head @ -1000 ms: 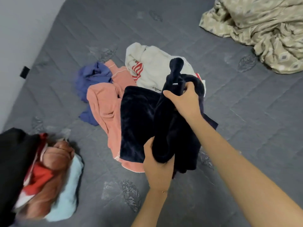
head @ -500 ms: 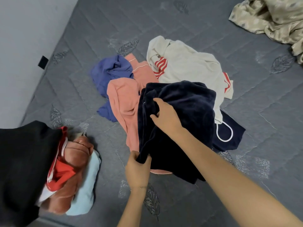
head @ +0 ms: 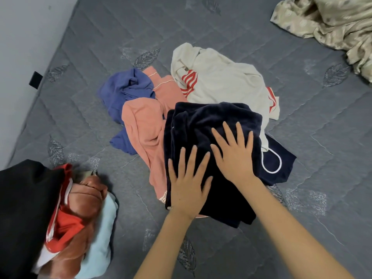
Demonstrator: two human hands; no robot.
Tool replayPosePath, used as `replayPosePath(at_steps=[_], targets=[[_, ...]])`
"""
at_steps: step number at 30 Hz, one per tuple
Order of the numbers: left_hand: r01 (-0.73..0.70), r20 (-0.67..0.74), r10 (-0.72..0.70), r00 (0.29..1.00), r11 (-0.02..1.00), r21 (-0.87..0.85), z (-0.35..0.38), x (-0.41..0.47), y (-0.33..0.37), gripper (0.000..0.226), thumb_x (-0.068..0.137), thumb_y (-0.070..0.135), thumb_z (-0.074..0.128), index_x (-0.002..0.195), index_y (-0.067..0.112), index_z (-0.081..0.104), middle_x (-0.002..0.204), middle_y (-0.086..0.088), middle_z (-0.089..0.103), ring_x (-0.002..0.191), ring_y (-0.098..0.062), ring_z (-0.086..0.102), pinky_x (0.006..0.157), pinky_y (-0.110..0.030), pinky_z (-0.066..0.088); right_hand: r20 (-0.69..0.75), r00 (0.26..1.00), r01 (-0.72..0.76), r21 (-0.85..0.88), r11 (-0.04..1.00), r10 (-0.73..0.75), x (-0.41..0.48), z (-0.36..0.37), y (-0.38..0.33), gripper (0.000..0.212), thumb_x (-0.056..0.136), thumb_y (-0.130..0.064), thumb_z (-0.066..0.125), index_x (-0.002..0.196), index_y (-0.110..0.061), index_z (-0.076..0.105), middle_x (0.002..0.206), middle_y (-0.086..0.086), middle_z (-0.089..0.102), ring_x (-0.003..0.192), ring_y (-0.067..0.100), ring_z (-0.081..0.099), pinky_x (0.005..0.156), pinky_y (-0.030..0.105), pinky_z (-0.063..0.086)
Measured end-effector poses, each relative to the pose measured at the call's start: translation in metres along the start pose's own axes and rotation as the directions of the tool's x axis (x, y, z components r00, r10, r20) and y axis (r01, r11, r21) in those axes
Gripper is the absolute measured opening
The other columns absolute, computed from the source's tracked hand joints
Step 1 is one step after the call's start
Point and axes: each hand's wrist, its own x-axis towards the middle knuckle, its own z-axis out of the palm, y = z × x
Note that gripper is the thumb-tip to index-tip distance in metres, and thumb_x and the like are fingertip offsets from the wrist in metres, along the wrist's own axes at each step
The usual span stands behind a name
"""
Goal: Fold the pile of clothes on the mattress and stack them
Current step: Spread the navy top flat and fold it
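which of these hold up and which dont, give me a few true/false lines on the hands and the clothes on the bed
1. The left hand and right hand both lie flat, fingers spread, on the navy garment. True.
2. The blue garment lies at the pile's left side, next to the pink garment. True.
3. The pink garment covers the navy garment. False: the navy garment overlaps the pink garment's right edge.
4. The right hand grips a hanger. False: it holds nothing and rests open on the navy garment.
5. A crumpled beige sheet lies at the far right of the mattress. True.
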Motion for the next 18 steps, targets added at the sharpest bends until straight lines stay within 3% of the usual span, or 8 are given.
replayPosePath(at_steps=[3, 7, 11, 14, 16, 18], targets=[[0.143, 0.115, -0.149, 0.982, 0.988, 0.056, 0.03, 0.0, -0.023, 0.061, 0.096, 0.063, 0.017, 0.15, 0.035, 0.021, 0.158, -0.002, 0.022, 0.145, -0.033, 0.018, 0.111, -0.06, 0.023, 0.103, 0.993, 0.063, -0.085, 0.994, -0.054, 0.005, 0.013, -0.001, 0.058, 0.098, -0.051, 0.021, 0.149, -0.026, 0.034, 0.157, 0.009, 0.028, 0.146, 0.035, 0.017, 0.115, 0.056, 0.002], [0.198, 0.226, -0.209, 0.951, 0.978, 0.073, 0.046, -0.002, -0.035, 0.064, 0.095, 0.065, 0.009, 0.151, 0.035, 0.011, 0.158, -0.003, 0.017, 0.144, -0.033, 0.018, 0.107, -0.061, 0.031, 0.205, 0.973, 0.123, -0.097, 0.988, -0.101, 0.008, 0.02, -0.004, 0.068, 0.095, -0.059, 0.012, 0.152, -0.024, 0.025, 0.159, 0.011, 0.018, 0.148, 0.033, 0.009, 0.115, 0.053, -0.007], [0.154, 0.16, -0.15, 0.976, 0.988, -0.01, 0.033, -0.001, -0.03, 0.065, 0.095, 0.065, 0.017, 0.151, 0.033, 0.016, 0.159, -0.006, 0.018, 0.145, -0.033, 0.018, 0.112, -0.056, 0.025, 0.044, 0.996, 0.074, 0.063, 0.995, -0.077, 0.017, 0.004, 0.012, 0.064, 0.092, -0.058, 0.032, 0.144, -0.022, 0.043, 0.155, 0.012, 0.032, 0.144, 0.034, 0.022, 0.116, 0.049, 0.005], [0.31, 0.071, -0.303, 0.95, 0.896, -0.319, 0.023, -0.01, -0.031, 0.079, 0.088, 0.067, 0.038, 0.151, 0.025, 0.015, 0.157, -0.007, 0.018, 0.145, -0.025, 0.016, 0.117, -0.039, 0.017, -0.126, 0.983, -0.103, 0.245, 0.964, 0.136, 0.016, -0.014, 0.044, 0.071, 0.086, -0.059, 0.053, 0.144, -0.019, 0.041, 0.151, 0.011, 0.035, 0.139, 0.031, 0.029, 0.112, 0.047, 0.024], [0.471, 0.152, -0.485, 0.861, 0.651, -0.595, 0.016, -0.014, -0.032, 0.085, 0.083, 0.06, 0.057, 0.149, 0.019, 0.022, 0.149, -0.001, 0.031, 0.14, -0.017, 0.026, 0.115, -0.032, 0.024, 0.046, 0.929, -0.333, 0.535, 0.777, 0.366, 0.009, -0.03, 0.055, 0.082, 0.083, -0.055, 0.065, 0.148, -0.02, 0.029, 0.146, 0.004, 0.037, 0.133, 0.021, 0.036, 0.108, 0.034, 0.032], [0.593, 0.324, -0.562, 0.761, 0.402, -0.697, 0.01, -0.014, -0.034, 0.074, 0.082, 0.042, 0.071, 0.14, 0.014, 0.035, 0.131, 0.007, 0.045, 0.127, -0.014, 0.044, 0.102, -0.024, 0.036, 0.371, 0.813, -0.556, 0.723, 0.41, 0.448, 0.003, -0.033, 0.061, 0.083, 0.081, -0.051, 0.07, 0.147, -0.02, 0.029, 0.13, -0.004, 0.048, 0.116, 0.013, 0.048, 0.094, 0.025, 0.038]])
